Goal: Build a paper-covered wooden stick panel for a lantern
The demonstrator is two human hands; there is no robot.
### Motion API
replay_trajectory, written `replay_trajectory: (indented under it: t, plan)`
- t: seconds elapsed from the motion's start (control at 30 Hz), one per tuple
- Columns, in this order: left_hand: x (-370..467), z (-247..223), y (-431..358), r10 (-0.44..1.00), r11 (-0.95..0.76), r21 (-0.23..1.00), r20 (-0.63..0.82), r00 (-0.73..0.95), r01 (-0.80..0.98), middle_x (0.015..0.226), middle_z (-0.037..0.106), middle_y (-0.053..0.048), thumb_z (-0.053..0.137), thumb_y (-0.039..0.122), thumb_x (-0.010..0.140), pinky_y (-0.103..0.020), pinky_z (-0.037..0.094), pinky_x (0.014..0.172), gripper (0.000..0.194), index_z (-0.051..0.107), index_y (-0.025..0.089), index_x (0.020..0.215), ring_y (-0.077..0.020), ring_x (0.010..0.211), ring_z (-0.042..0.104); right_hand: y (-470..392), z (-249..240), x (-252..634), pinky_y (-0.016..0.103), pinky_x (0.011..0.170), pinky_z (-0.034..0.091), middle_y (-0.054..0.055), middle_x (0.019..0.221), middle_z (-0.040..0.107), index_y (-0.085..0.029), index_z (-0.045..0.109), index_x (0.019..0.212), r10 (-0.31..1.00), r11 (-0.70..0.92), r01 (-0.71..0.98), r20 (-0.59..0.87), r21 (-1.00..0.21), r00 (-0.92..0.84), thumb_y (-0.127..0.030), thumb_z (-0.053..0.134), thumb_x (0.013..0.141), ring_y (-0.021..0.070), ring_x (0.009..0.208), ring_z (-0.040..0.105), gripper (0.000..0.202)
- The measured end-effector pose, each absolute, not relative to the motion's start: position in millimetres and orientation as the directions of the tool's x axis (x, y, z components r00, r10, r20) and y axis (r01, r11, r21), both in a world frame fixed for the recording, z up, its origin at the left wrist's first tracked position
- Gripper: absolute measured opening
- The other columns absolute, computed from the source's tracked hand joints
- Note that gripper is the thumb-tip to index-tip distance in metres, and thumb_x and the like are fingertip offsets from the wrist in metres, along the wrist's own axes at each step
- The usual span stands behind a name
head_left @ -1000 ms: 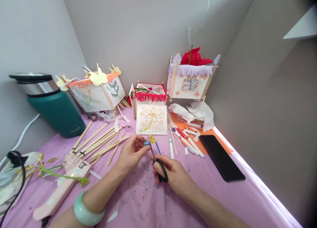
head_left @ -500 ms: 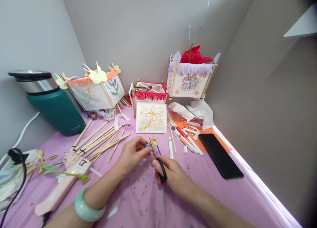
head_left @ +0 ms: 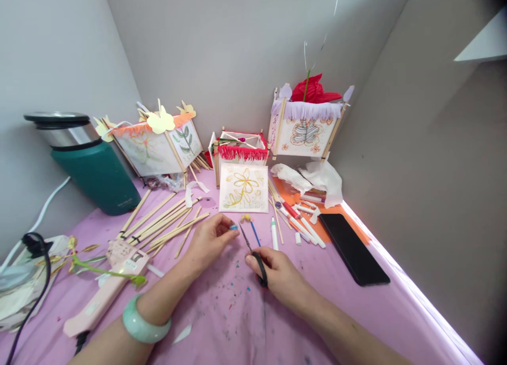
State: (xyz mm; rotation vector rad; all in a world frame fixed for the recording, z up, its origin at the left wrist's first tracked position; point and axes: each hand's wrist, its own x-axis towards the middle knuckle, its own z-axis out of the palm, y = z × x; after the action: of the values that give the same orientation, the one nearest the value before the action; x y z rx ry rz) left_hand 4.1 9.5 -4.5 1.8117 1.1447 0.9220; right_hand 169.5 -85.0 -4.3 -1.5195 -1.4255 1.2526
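Note:
A small blue piece is pinched between the thumb and fingers of my left hand, above the purple cloth. My right hand is closed round the black handles of the scissors, whose blades point up and left, a little to the right of the blue piece and apart from it. Beyond the blades lie a small yellow item and a thin blue stick. A white panel with a yellow flower drawing leans behind them. Tiny coloured scraps dot the cloth below my hands.
Wooden sticks and a pink glue gun lie at left, near a green bottle. Decorated box frames stand behind. At right are markers, crumpled white tissue and a black phone.
My left hand has drawn slightly away from the scissors with the blue piece, so the gap between them is wider. The view has shifted a little.

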Motion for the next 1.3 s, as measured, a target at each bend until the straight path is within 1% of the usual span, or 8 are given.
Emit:
replay_trajectory:
  t: [0.13, 0.23, 0.5, 0.67, 0.87, 1.07, 1.17, 1.3]
  plan:
    - [-2, 1, 11, 0.901, -0.423, 0.623, 0.215, 0.376, 0.658, 0.08, 0.063, -0.003, 0.059, 0.022, 0.074, -0.031, 0.045, 0.071, 0.011, 0.061, 0.019, 0.084, -0.0187, 0.076, 0.059, -79, 10, 194, 0.025, 0.062, 0.039, 0.001, 0.078, 0.064, -0.021, 0.062, 0.11, 0.999, -0.04, 0.652, -0.033, -0.757, 0.022, -0.033, 0.061, 0.079, 0.0162, 0.07, 0.058, 0.032]
    - [-5, 3, 9, 0.878, -0.465, 0.516, 0.166, 0.448, 0.72, 0.085, 0.064, -0.004, 0.062, 0.023, 0.072, -0.032, 0.044, 0.073, 0.015, 0.06, 0.019, 0.086, -0.0205, 0.081, 0.059, -79, 22, 218, 0.027, 0.069, 0.041, 0.003, 0.092, 0.069, -0.024, 0.059, 0.117, 0.995, -0.058, 0.837, 0.037, -0.544, 0.093, -0.021, 0.057, 0.08, 0.0195, 0.083, 0.063, 0.038]
    - [16, 16, 15, 0.856, -0.516, 0.384, 0.182, 0.485, 0.766, 0.103, 0.067, -0.008, 0.056, 0.031, 0.082, -0.034, 0.044, 0.084, 0.021, 0.062, 0.018, 0.097, -0.0236, 0.099, 0.059, -103, 11, 260, 0.035, 0.087, 0.044, 0.009, 0.115, 0.066, -0.02, 0.061, 0.115, 0.997, -0.053, 0.935, 0.029, -0.351, 0.067, -0.021, 0.053, 0.084, 0.0251, 0.107, 0.06, 0.032]
    - [49, 14, 24, 0.841, -0.537, 0.337, 0.146, 0.521, 0.773, 0.102, 0.066, -0.01, 0.059, 0.032, 0.078, -0.034, 0.045, 0.078, 0.026, 0.064, 0.019, 0.1, -0.0258, 0.094, 0.062, -106, 1, 266, 0.037, 0.094, 0.043, 0.011, 0.122, 0.063, -0.017, 0.059, 0.121, 0.989, -0.066, 0.928, 0.1, -0.367, 0.11, -0.025, 0.05, 0.088, 0.0253, 0.113, 0.057, 0.035]
    - [65, 10, 19, 0.855, -0.509, 0.427, 0.148, 0.497, 0.748, 0.091, 0.065, -0.01, 0.056, 0.022, 0.075, -0.034, 0.046, 0.073, 0.01, 0.065, 0.019, 0.08, -0.0242, 0.085, 0.063, -106, -3, 266, 0.037, 0.092, 0.045, 0.012, 0.118, 0.065, -0.016, 0.062, 0.117, 0.982, 0.037, 0.915, 0.187, -0.401, 0.043, -0.026, 0.05, 0.087, 0.0253, 0.109, 0.06, 0.033]
    - [34, 38, 4, 0.911, -0.382, 0.669, 0.154, 0.384, 0.637, 0.077, 0.066, -0.005, 0.054, 0.025, 0.078, -0.032, 0.051, 0.069, 0.01, 0.059, 0.018, 0.081, -0.019, 0.075, 0.064, -106, -4, 267, 0.038, 0.09, 0.046, 0.011, 0.115, 0.067, -0.016, 0.062, 0.116, 0.978, 0.045, 0.909, 0.204, -0.414, 0.045, -0.028, 0.049, 0.088, 0.0257, 0.105, 0.062, 0.033]
    - [-8, 62, -23, 0.935, -0.298, 0.802, 0.136, 0.327, 0.518, 0.082, 0.067, -0.005, 0.053, 0.034, 0.082, -0.029, 0.054, 0.067, 0.02, 0.057, 0.017, 0.09, -0.0169, 0.078, 0.066, -104, -9, 269, 0.038, 0.091, 0.046, 0.011, 0.116, 0.067, -0.016, 0.062, 0.116, 0.978, 0.059, 0.912, 0.207, -0.407, 0.029, -0.032, 0.048, 0.088, 0.0264, 0.106, 0.062, 0.035]
    - [-82, 88, -79, 0.974, -0.144, 0.971, 0.106, 0.201, 0.189, 0.088, 0.067, -0.005, 0.074, 0.029, 0.066, -0.03, 0.055, 0.069, 0.028, 0.062, 0.016, 0.087, -0.0163, 0.077, 0.065, -101, -21, 272, 0.038, 0.089, 0.047, 0.01, 0.116, 0.068, -0.019, 0.062, 0.115, 0.979, 0.078, 0.91, 0.203, -0.406, 0.007, -0.038, 0.049, 0.086, 0.0269, 0.106, 0.063, 0.037]
